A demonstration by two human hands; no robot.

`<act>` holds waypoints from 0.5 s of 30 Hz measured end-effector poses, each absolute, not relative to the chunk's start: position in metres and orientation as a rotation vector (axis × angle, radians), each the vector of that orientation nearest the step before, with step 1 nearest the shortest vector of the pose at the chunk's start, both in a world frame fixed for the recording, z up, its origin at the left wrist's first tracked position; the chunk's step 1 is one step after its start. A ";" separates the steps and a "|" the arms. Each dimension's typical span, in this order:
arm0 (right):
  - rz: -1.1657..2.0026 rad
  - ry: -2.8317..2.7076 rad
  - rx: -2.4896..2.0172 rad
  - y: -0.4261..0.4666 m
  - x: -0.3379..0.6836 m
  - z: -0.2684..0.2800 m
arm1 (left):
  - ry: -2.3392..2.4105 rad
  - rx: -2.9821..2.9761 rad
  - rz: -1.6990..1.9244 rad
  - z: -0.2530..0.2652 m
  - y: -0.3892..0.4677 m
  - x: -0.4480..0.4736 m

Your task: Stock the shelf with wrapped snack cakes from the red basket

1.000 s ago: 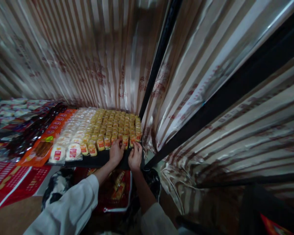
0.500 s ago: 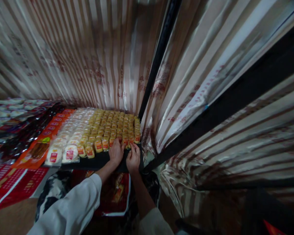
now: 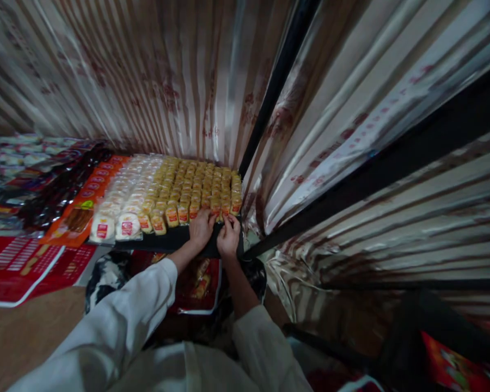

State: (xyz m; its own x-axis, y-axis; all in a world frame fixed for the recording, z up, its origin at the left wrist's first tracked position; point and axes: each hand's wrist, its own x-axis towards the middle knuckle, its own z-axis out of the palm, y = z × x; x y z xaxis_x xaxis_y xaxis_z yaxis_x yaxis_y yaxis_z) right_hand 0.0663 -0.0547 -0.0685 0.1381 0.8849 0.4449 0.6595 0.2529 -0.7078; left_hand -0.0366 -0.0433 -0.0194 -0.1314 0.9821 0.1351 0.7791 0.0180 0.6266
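Striped curtain (image 3: 167,81): far side. Dark shelf (image 3: 171,238): in front of the curtain. Yellow packets (image 3: 196,184): close rows, shelf's right end. Left hand (image 3: 201,227) and right hand (image 3: 228,238): fingers curled at the near row; grip cannot be determined. Apply light fingertip pressure; keep fronts aligned.

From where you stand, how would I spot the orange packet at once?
Find the striped curtain, then look just below it for the yellow packets. Moving left past the white packets, you reach the orange packet, slanting beside dark glossy packets. Its bright orange, row of purple circles and green spot set it apart from both neighbours.
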 end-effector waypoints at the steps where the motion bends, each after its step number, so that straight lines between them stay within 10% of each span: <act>1: 0.296 -1.580 -1.465 -0.055 0.066 -0.068 | 1.933 1.824 0.851 -0.019 -0.046 -0.039; 15: 0.523 -1.814 -1.244 -0.119 0.050 -0.058 | 1.675 1.655 0.778 -0.079 -0.174 -0.089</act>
State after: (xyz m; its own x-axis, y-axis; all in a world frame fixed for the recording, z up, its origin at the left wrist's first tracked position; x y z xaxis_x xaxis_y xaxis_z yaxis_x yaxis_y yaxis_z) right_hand 0.0500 -0.1187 -0.0580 -0.1408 0.9009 0.4106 0.5442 0.4169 -0.7280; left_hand -0.0895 -0.1742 -0.0792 0.0075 0.9992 -0.0405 0.6137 0.0274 0.7891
